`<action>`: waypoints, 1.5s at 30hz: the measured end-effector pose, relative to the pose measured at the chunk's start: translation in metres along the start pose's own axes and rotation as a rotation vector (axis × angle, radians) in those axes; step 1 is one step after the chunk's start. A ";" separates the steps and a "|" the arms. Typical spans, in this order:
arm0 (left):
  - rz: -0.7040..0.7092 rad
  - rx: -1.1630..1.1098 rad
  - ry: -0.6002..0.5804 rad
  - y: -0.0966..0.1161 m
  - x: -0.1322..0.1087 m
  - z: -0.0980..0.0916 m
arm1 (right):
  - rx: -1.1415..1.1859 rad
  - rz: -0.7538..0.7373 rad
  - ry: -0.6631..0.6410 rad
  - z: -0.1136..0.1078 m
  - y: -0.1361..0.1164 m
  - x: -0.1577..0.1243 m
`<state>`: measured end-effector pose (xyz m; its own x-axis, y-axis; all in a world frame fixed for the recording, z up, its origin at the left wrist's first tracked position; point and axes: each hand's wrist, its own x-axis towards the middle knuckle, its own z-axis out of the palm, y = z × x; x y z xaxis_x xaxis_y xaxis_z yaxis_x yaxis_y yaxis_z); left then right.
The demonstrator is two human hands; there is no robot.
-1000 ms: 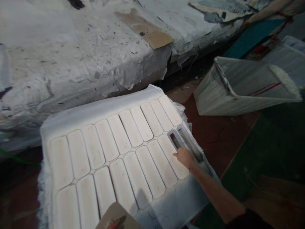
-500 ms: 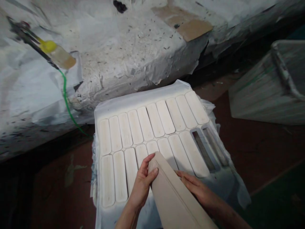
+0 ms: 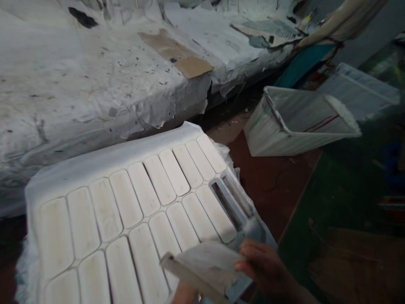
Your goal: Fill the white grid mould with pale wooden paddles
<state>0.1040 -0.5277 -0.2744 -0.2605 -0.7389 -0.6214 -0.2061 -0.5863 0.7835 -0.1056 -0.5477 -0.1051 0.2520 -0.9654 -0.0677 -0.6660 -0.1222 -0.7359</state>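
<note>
White rounded panels (image 3: 136, 190) lie in two rows on a cloth-covered surface (image 3: 110, 152). Near its right end are two long slots, the nearer one dark inside. In front of the panels a pale, flat-sided piece (image 3: 209, 261) is held tilted and blurred. My right hand (image 3: 265, 264) grips its right edge, fingers curled. Low in the view, my left hand (image 3: 185, 293) shows only in part beneath the piece, a ring on one finger; its grip is mostly hidden.
A long bench (image 3: 95, 84) under stained white covering runs behind, bearing brown cardboard (image 3: 193, 66). On the floor at the right stand a large open bin (image 3: 275, 141) and a second pale bin (image 3: 363, 93). A person's arm (image 3: 332, 25) reaches in at the top right.
The view has swung right, bringing both bins and the person's arm into sight. The held piece has been turned, and my left hand has dropped low beneath it.
</note>
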 end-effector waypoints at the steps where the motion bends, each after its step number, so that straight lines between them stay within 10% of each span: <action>1: -0.023 -0.002 0.002 0.000 0.004 -0.006 | 0.002 0.051 0.054 -0.008 0.007 -0.008; 7: -0.007 0.014 -0.015 0.030 0.021 -0.020 | 0.007 0.391 0.370 -0.036 0.056 -0.032; 16: 0.311 0.442 -0.043 0.053 0.040 0.026 | 0.125 0.708 0.684 -0.048 0.076 -0.041; 31: 0.451 0.643 -0.135 0.068 0.068 0.052 | -0.164 0.427 0.579 0.009 0.130 0.003; 45: 0.518 0.857 -0.042 0.073 0.103 0.053 | -0.061 0.535 0.081 0.042 0.214 0.068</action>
<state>0.0121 -0.6289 -0.2817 -0.5402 -0.8132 -0.2164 -0.6637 0.2536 0.7037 -0.2019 -0.6303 -0.2958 -0.1864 -0.9110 -0.3679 -0.7263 0.3800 -0.5728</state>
